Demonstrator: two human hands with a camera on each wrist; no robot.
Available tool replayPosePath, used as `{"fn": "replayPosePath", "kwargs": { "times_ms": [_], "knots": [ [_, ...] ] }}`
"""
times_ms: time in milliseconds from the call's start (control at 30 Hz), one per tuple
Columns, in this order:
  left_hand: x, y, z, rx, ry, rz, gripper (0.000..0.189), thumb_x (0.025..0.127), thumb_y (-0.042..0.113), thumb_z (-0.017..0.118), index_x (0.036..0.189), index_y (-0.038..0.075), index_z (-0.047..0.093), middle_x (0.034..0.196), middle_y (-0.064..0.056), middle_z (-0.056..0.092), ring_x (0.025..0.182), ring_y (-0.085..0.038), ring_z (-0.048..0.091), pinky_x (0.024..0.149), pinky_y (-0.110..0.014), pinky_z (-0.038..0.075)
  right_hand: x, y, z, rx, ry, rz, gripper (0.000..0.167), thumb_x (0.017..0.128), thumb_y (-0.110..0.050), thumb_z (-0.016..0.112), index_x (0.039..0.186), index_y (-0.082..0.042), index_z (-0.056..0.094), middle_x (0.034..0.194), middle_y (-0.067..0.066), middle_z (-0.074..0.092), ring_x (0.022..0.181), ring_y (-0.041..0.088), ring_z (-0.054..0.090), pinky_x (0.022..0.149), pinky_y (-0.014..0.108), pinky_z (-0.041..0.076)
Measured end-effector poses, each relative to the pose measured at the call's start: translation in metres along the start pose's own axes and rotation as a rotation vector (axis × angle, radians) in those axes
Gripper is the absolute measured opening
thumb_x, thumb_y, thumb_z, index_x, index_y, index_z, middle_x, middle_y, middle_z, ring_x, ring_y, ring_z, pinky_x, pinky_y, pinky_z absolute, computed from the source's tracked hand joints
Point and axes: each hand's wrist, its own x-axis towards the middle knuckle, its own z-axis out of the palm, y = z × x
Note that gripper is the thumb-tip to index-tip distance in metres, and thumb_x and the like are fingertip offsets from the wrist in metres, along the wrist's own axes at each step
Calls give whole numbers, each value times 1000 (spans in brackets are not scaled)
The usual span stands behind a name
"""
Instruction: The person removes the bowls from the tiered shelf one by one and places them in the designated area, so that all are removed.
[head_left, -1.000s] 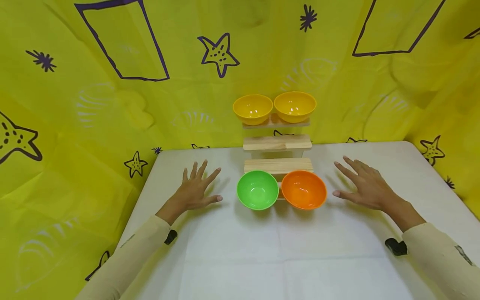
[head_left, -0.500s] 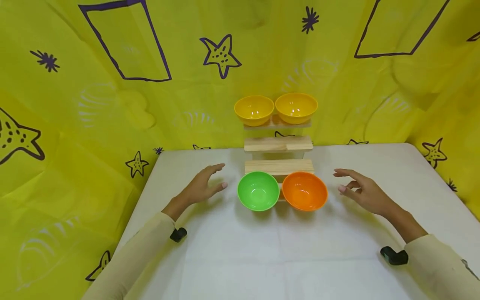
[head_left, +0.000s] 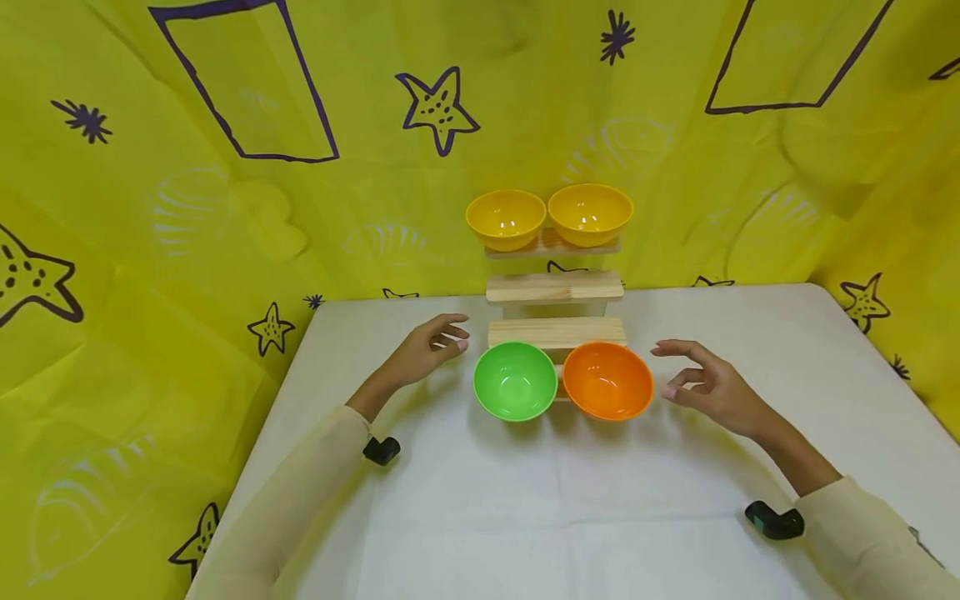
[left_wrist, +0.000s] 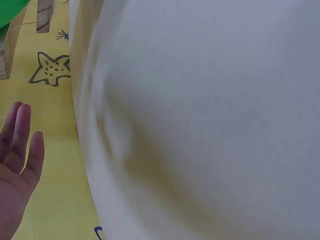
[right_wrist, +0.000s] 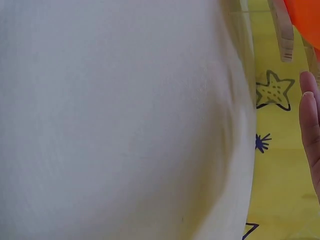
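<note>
A green bowl (head_left: 515, 382) and an orange bowl (head_left: 608, 381) sit side by side at the low front of a stepped wooden stand (head_left: 556, 333). Just left of the green bowl, my left hand (head_left: 422, 350) hovers with loosely bent fingers, holding nothing. My right hand (head_left: 712, 385) is to the right of the orange bowl, thumb and fingers apart, not touching it. In the left wrist view the green bowl (left_wrist: 10, 11) shows only at the corner; in the right wrist view the orange bowl (right_wrist: 307, 20) is partly cut off.
Two yellow bowls, one on the left (head_left: 506, 220) and one on the right (head_left: 590, 215), rest on the stand's top step. A white cloth covers the table (head_left: 480, 517). Behind and beside it hangs a yellow sheet (head_left: 360, 217) with sea drawings.
Both hands' spread fingers have bent. My left hand has moved right and slightly away, toward the green bowl; my right hand has drawn slightly nearer the orange bowl. The bowls stay put.
</note>
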Motion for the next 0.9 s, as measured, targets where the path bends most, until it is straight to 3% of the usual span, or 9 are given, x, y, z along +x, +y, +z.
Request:
{"fn": "replayPosePath", "kwargs": {
  "times_ms": [167, 400, 567, 733, 900],
  "knots": [
    [8, 1, 5, -8, -26, 7, 49, 101, 22, 62, 145, 5, 50, 127, -20, 66, 112, -32, 65, 94, -45, 52, -2, -1, 8, 58, -35, 6, 75, 87, 14, 67, 152, -7, 36, 142, -16, 47, 85, 9, 68, 64, 27, 57],
    [17, 4, 10, -6, -44, -16, 47, 102, 27, 61, 146, 13, 52, 125, -13, 68, 104, -28, 67, 85, -37, 53, -3, -3, 15, 59, -25, 43, 85, 83, 12, 72, 154, -11, 31, 143, -13, 42, 84, 11, 68, 64, 29, 58],
    [21, 7, 14, -42, -55, -8, 46, 103, 24, 60, 146, 13, 51, 123, -16, 68, 104, -32, 67, 86, -41, 53, -3, -5, 19, 35, -12, 55, 90, 81, 10, 75, 155, -12, 29, 144, -6, 41, 85, 17, 68, 66, 28, 57],
    [23, 10, 18, -69, -65, -12, 46, 103, 23, 60, 146, 12, 50, 121, -18, 67, 103, -27, 67, 90, -48, 53, -5, -7, 23, 52, -7, 81, 90, 81, 9, 76, 155, -12, 29, 143, -11, 40, 85, 18, 67, 67, 29, 57],
    [23, 10, 21, -59, -74, -26, 46, 103, 24, 60, 147, 13, 50, 119, -17, 67, 100, -24, 66, 85, -40, 53, -7, -9, 27, 57, -1, 95, 89, 81, 8, 76, 155, -12, 29, 142, -14, 39, 86, 18, 67, 67, 29, 57]
  ]
}}
